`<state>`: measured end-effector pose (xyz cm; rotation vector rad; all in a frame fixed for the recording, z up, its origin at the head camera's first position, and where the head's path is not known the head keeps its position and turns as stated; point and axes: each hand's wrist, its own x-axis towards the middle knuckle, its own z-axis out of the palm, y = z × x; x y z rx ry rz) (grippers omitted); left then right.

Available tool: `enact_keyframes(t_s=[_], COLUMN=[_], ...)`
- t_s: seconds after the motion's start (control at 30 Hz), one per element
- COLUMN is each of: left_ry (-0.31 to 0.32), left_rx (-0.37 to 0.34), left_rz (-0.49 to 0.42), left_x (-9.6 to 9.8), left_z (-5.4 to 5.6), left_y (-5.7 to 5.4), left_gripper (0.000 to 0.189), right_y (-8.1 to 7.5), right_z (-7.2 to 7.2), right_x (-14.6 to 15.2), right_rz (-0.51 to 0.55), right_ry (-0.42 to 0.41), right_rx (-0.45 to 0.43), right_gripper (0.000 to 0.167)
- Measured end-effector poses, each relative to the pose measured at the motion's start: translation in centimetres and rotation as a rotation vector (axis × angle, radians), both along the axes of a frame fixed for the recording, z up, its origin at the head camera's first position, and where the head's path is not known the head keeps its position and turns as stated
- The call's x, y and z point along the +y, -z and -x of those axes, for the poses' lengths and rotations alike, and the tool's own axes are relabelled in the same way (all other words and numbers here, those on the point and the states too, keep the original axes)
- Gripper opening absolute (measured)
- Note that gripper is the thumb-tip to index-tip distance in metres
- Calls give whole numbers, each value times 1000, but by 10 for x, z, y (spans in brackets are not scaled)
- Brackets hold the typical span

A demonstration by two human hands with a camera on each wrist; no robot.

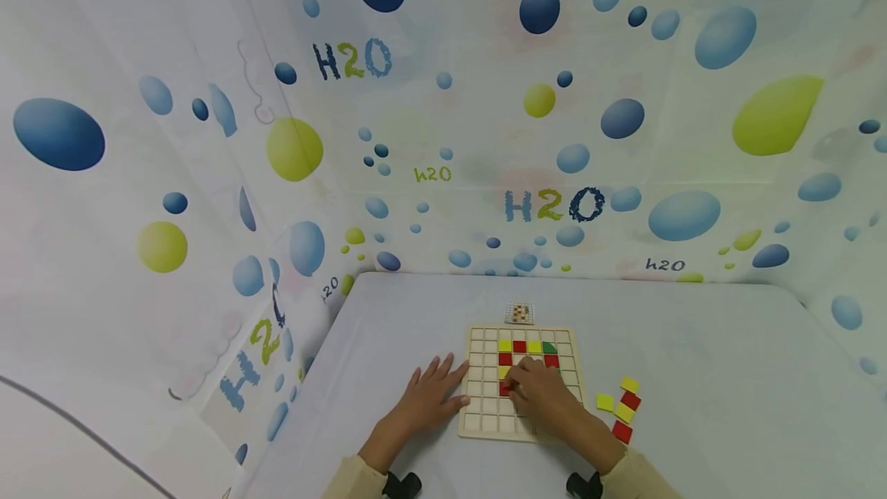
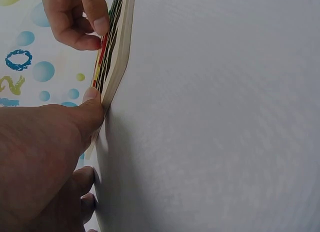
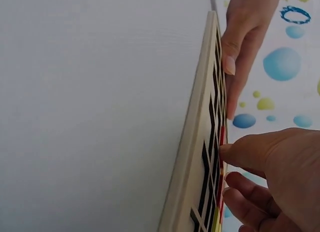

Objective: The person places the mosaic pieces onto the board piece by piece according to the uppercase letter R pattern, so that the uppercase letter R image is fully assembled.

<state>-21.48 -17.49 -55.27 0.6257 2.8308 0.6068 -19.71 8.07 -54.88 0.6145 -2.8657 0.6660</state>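
A wooden grid board (image 1: 481, 423) lies on the table with red, yellow and green tiles in some of its squares. My left hand (image 1: 431, 397) is spread flat at the board's left side, its thumb and index fingertip touching the edge. Over the middle of the grid, my right hand (image 1: 543, 395) has curled fingers, with the thumb and fingertips at a red square tile (image 1: 504, 389). The right wrist view shows the thumb (image 3: 227, 151) against the board's face, where red tiles show. The right hand hides part of the grid and some tiles.
Several loose red and yellow tiles, among them a yellow one (image 1: 605, 403), lie right of the board. A small pattern card (image 1: 519, 313) sits just beyond its far edge. The white table (image 1: 721, 376) meets a printed curtain (image 1: 471, 114) behind and at the sides.
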Motion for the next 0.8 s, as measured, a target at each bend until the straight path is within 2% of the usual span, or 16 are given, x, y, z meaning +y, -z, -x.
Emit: enact_keyframes(t_s=[0.13, 0.27, 0.5, 0.67, 0.8], left_ry=[-3, -2, -3, 2, 4], left_rx=[-5, -2, 3, 16, 11], left_rz=[-11, -15, 5, 11, 5], left_x=[0, 0, 0, 0, -1], left_z=[-1, -1, -1, 0, 1], left_y=[-2, -2, 0, 2, 3], left_gripper=[68, 67, 68, 68, 68], right_y=[1, -1, -15, -16, -10], right_z=[-1, -6, -23, -30, -27], right_x=[13, 38, 88, 109, 116], right_rz=[35, 44, -125, -157, -130], right_ry=[69, 147, 259, 318, 335], right_rx=[-36, -77, -192, -271, -276], right_gripper=[14, 20, 42, 34, 26])
